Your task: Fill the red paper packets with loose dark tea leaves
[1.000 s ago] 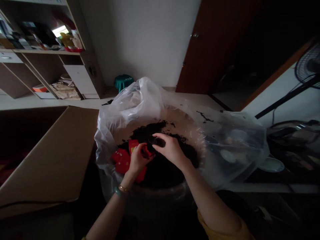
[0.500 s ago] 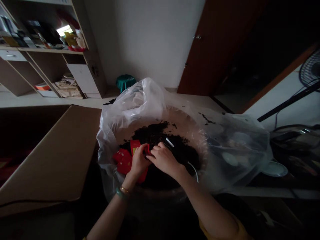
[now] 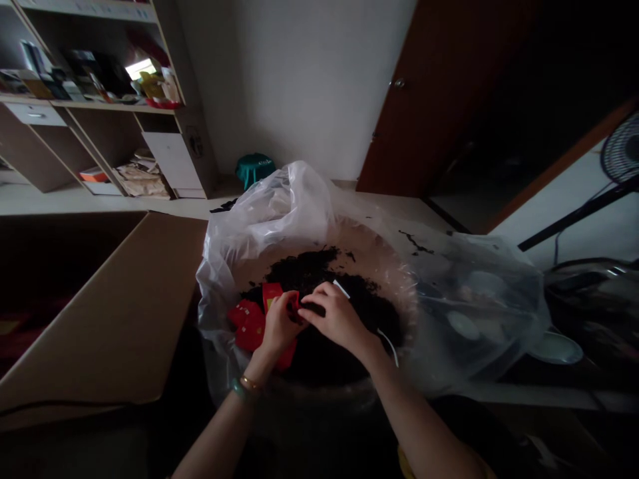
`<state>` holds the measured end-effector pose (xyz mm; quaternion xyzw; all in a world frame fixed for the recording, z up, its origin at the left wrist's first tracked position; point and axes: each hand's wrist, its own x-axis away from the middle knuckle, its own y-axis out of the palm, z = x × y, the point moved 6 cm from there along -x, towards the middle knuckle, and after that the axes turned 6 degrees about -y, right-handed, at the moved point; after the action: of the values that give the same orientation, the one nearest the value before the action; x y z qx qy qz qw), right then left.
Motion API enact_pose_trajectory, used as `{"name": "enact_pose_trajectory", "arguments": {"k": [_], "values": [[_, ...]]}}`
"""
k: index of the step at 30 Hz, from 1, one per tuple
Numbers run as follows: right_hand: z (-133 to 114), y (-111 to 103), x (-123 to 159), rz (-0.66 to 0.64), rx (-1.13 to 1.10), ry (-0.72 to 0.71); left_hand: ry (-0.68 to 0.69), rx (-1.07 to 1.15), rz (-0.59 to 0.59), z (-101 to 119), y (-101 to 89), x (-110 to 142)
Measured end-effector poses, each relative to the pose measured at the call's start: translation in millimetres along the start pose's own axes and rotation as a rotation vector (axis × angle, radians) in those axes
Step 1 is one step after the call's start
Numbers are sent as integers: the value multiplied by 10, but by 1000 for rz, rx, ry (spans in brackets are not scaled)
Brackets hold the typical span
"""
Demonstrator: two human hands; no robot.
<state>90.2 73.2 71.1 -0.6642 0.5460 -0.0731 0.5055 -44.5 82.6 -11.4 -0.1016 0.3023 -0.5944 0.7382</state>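
Observation:
My left hand (image 3: 280, 324) is closed around a small red packet (image 3: 271, 293) with a yellow patch, its opening facing my right hand. Just to the right of that opening is my right hand (image 3: 335, 318), thumb and forefinger slightly apart, with nothing visible between them. More red packets (image 3: 248, 324) with small pale marks lie left of and below my left hand. Beneath both hands, dark loose leaf-like material (image 3: 369, 313) fills a wide round container lined with clear plastic (image 3: 264, 223). A white strip (image 3: 341, 288) shows behind my right hand, and a thin white curved piece (image 3: 388, 346) lies to its right.
An open cardboard box (image 3: 114, 293) stands at the left, with red things inside. Clear plastic sheeting (image 3: 479, 293) spreads to the right, near a pale dish (image 3: 556, 348). Behind are a green bin (image 3: 254, 170), a shelf unit (image 3: 174, 159) and a fan (image 3: 622, 152).
My right hand's fingers have drawn slightly away from the packet's opening and parted. My left hand keeps its hold. The whole view has shifted slightly.

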Motion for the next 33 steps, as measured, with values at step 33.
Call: {"name": "enact_pose_trajectory", "arguments": {"k": [33], "values": [[278, -234, -9, 216, -242, 128, -145, 104, -400, 15, 196, 39]]}}
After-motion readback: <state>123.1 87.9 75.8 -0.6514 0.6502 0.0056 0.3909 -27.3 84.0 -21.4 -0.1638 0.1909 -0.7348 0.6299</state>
